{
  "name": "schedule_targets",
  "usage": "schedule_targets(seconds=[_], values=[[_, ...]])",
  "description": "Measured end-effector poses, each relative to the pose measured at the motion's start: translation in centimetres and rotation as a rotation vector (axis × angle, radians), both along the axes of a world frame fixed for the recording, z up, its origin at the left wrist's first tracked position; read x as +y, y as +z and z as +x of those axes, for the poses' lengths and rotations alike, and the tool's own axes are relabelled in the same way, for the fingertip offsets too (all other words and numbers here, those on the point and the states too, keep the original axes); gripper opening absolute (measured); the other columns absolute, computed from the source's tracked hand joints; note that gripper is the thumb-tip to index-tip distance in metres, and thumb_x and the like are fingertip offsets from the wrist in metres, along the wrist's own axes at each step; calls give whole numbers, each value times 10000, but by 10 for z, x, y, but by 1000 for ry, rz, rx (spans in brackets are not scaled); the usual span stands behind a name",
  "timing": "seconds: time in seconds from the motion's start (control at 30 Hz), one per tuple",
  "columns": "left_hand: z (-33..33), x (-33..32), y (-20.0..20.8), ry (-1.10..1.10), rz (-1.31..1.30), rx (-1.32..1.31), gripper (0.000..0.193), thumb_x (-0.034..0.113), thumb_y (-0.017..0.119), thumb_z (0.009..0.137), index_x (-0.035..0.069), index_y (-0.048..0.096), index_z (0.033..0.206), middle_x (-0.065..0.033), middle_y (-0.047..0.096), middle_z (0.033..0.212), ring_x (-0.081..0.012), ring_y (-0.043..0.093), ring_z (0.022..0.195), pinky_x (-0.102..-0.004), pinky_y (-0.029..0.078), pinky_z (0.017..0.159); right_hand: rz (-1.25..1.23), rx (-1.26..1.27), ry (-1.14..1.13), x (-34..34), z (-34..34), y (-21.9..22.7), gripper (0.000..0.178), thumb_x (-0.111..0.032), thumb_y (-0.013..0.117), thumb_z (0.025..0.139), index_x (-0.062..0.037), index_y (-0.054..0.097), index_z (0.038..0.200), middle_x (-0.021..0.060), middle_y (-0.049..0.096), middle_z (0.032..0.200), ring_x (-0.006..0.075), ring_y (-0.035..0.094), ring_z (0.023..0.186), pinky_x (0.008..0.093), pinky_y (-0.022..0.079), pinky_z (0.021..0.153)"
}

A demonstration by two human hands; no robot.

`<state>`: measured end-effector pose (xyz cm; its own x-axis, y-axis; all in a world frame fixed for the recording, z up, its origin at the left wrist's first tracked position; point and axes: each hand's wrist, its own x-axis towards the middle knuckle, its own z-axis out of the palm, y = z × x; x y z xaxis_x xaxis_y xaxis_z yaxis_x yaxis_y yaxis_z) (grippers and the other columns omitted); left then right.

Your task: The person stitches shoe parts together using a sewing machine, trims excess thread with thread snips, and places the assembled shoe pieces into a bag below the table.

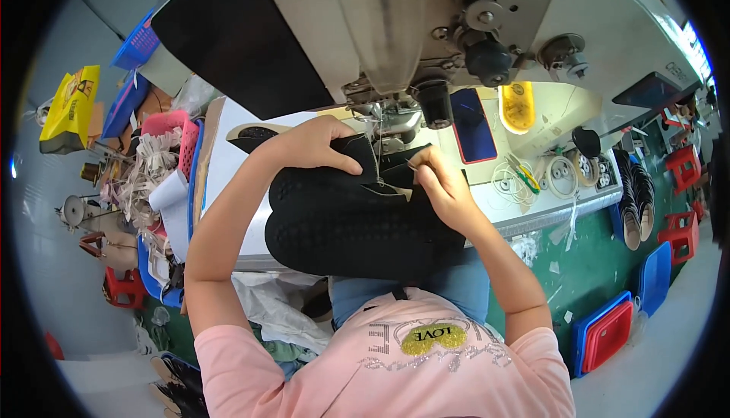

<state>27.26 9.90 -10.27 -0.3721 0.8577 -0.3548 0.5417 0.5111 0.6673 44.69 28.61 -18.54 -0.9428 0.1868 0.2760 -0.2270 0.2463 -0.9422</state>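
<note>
A large black padded piece with rounded ends and a dotted texture (342, 228) lies across the table's front edge and over my lap. Smaller black fabric with a pale edge sits on top of it, under the sewing machine's (391, 117) needle area. My left hand (315, 146) grips this black fabric (356, 155), thumb flat on top and fingers hidden. On the other side, my right hand (442, 186) pinches the fabric's edge between thumb and fingers. Left of my left hand lies a sparkly black piece with a beige border (255, 138).
Behind the work are a phone with a red edge (473, 125) and a yellow oval container (517, 106). Green-handled snips (525, 174) lie among thread and tape rolls (561, 177) at right. A pink basket (179, 133) stands left; red stools (683, 171) stand far right.
</note>
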Motion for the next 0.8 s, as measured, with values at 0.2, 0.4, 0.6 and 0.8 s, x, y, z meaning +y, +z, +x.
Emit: schedule_targets(seconds=[0.2,0.4,0.6,0.8], values=[[-9,2,2,-10,-60,-196,299,190,787,710,-8,672,903,4,660,781,-61,570,720,-258,466,667,-279,-106,205,-8,-11,-18,180,-147,653,884,-4,542,883,27,583,770,67,549,697,235,459,625],[16,-9,-11,-317,-126,-181,372,266,780,704,-20,673,916,-95,673,764,-154,618,715,-310,472,684,-223,-78,297,-16,-12,-22,167,-109,666,861,-2,556,926,4,542,821,56,514,764,223,438,694],[32,-46,-15,-82,21,-96,406,256,798,676,-10,677,959,-91,656,763,-156,596,693,-283,449,647,-376,-143,353,-32,-13,-25,161,-121,670,864,15,597,909,4,569,763,50,521,720,220,444,660],[43,-55,-23,-83,167,-54,412,249,822,655,-17,662,925,-74,579,738,-173,557,684,-298,418,621,-534,-355,617,-34,-9,-11,187,-176,611,909,6,590,946,3,554,780,44,457,602,198,357,530]])
